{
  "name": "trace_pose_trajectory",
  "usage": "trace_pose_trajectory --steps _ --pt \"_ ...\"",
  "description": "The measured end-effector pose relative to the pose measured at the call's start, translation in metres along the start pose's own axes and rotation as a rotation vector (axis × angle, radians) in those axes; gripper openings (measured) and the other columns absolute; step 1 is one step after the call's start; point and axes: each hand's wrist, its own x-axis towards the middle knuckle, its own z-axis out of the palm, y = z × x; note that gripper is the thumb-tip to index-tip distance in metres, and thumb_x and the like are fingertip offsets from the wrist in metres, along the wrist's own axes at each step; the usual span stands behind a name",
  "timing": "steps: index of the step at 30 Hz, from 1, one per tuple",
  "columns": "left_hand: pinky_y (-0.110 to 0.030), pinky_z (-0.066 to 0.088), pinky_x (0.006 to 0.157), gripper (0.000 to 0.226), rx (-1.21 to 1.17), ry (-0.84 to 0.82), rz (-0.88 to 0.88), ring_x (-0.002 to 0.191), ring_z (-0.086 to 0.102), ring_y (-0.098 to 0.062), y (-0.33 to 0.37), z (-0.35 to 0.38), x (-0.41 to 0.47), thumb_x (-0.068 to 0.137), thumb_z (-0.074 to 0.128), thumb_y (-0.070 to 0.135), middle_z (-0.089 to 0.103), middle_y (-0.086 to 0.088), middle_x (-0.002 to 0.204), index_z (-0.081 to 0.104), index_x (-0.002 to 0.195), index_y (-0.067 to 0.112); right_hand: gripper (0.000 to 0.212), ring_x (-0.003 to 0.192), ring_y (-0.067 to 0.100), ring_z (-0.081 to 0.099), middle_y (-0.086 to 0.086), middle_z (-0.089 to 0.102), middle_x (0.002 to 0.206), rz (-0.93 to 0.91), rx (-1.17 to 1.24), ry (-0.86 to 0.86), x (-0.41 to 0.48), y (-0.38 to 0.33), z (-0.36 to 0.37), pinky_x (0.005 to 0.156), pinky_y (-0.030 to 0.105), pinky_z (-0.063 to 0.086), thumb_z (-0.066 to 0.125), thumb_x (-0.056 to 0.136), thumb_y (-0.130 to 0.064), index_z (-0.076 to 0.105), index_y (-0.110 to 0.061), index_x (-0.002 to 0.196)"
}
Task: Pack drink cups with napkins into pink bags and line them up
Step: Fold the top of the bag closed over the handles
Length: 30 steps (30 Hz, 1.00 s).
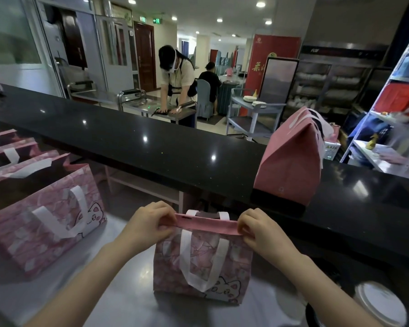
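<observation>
Ceiling-light glare, dim foreground, warped edges

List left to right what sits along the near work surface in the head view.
Row of pink bags → left hand → pink bag being pinched shut → right hand → white-lidded cup.

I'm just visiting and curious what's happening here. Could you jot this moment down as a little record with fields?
Activity: pinching shut the folded top of a pink bag
Left hand: grips the top's left end
Right hand: grips the top's right end
Finished bags: lined up at left
Black counter: holds a plain pink bag
Lidded cup: bottom right, unpacked
</observation>
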Motion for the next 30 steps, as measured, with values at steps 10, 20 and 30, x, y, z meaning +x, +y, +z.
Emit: trace_pose_trajectory --steps 10,20,30 --pt "-0.030 0.037 0.092 0.025 0.170 0.086 0.041 0.095 0.053 -0.009 0.026 0.018 0.012 0.081 0.066 0.027 0.063 0.018 0.096 0.064 0.105 0.031 0.024 0.090 0.009 0.061 -0.014 0.064 0.101 0.145 0.121 0.008 0.015 -0.022 0.007 0.078 0.030 0.053 0.066 0.086 -0.022 0.059 -0.029 0.108" --pt "-0.026 0.034 0.082 0.015 0.170 0.038 0.049 0.086 0.061 -0.011 0.031 0.025 0.017 0.084 0.069 0.038 0.065 0.014 0.090 0.071 0.092 0.026 0.020 0.079 0.008 0.065 -0.010 0.071 0.082 0.335 0.203 0.018 0.021 -0.026 0.012 0.072 0.034 0.057 0.067 0.077 -0.009 0.073 -0.027 0.086" --pt "-0.029 0.035 0.083 0.022 0.174 -0.001 0.123 0.089 0.052 -0.009 0.033 0.019 0.022 0.084 0.062 0.045 0.062 0.016 0.092 0.068 0.101 0.033 0.023 0.091 0.015 0.062 -0.008 0.067 0.101 0.209 0.101 -0.091 0.029 -0.036 0.003 0.079 0.035 0.053 0.068 0.083 -0.024 0.067 -0.029 0.105"
